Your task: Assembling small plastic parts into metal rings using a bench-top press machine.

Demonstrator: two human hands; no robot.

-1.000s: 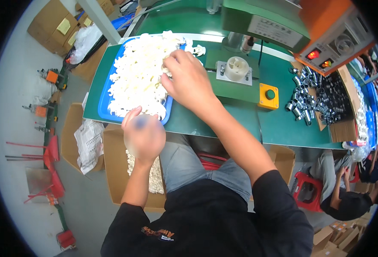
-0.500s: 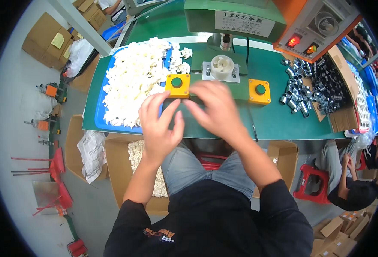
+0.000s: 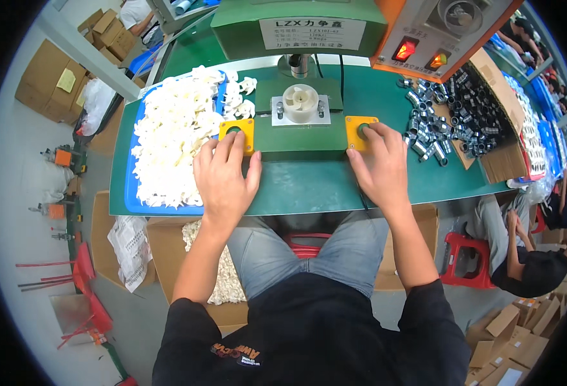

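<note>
My left hand (image 3: 225, 177) rests at the left yellow button box (image 3: 246, 136), its fingers stretched toward the green button. At the other side, my right hand (image 3: 383, 164) lies over the right yellow button box (image 3: 354, 138), fingertips on or beside its green button. Neither hand holds anything; the fingers of both are extended. Between the boxes, a white round plastic part with inner vanes (image 3: 300, 103) sits in a metal fixture plate (image 3: 276, 116) on the green press base (image 3: 299, 143). Above it hangs the press's metal ram (image 3: 298, 66), apart from the part.
A blue tray (image 3: 131, 186) heaped with white plastic parts (image 3: 177, 138) is at left. Dark metal fittings (image 3: 428, 125) spill from a cardboard box (image 3: 505, 145) at right. An orange control box (image 3: 447, 38) with lit switches stands behind. Another person (image 3: 531, 264) sits at far right.
My right hand has moved right, from near the left button box to the right one. My left hand has come down onto the left box. The view has shifted slightly.
</note>
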